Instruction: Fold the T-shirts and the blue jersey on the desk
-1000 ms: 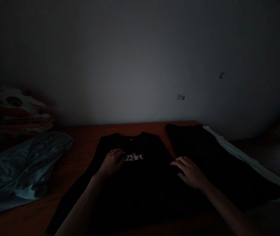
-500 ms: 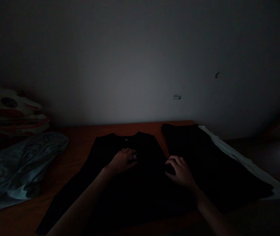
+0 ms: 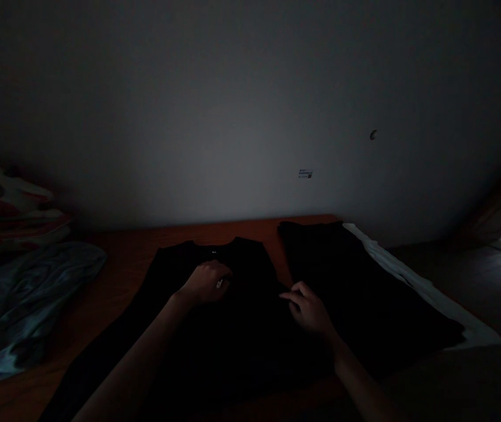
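Two bare hands rest on a black cotton T-shirt (image 3: 215, 328) spread flat, neckline away from the person, on an orange-brown wooden table (image 3: 145, 240). The left hand (image 3: 206, 282) is curled, knuckles up, over the chest print, seemingly pinching fabric. The right hand (image 3: 308, 308) lies loosely open at the shirt's right edge, gripping nothing visible. The shirt looks laid out and not yet folded. Just right of the right hand lies a second black garment (image 3: 365, 287) over a white cloth (image 3: 413, 281); well left of the left hand, a crumpled pale-blue garment (image 3: 21, 299).
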{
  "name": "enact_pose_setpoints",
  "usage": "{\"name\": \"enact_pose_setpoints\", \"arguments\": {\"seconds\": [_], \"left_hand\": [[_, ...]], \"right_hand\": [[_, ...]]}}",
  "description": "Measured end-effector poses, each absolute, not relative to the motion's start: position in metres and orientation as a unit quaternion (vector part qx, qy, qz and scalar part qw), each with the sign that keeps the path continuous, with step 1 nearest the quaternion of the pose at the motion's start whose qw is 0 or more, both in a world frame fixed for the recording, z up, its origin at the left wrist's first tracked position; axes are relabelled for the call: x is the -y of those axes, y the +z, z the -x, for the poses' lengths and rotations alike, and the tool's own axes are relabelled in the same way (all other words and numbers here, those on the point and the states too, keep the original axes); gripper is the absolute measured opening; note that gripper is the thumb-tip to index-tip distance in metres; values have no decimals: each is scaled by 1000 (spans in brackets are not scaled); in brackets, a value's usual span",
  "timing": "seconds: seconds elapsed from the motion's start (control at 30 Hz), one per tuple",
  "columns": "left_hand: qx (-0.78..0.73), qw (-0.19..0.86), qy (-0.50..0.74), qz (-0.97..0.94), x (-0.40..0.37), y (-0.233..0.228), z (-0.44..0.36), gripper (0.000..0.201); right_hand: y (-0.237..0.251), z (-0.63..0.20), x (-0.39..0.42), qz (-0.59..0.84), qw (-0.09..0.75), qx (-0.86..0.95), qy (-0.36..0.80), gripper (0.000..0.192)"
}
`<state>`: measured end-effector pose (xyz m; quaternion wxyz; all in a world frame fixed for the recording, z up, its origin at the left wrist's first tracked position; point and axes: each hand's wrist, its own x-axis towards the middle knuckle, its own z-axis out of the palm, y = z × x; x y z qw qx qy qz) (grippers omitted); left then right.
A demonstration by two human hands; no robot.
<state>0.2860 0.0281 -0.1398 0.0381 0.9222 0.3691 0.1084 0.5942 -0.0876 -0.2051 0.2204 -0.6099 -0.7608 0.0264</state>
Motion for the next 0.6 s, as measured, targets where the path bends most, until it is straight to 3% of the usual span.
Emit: {"name": "enact_pose_setpoints", "arguments": {"seconds": [0.4,0.6], "left_hand": [[-504,50,65,-860,-97,-143,-408,47],[-506,67,51,-858,-130,-161,-441,34]], "right_hand": [[-198,-589,91,633,238,735,54,55],[-198,-590,90,629,270,724,92,56]]}}
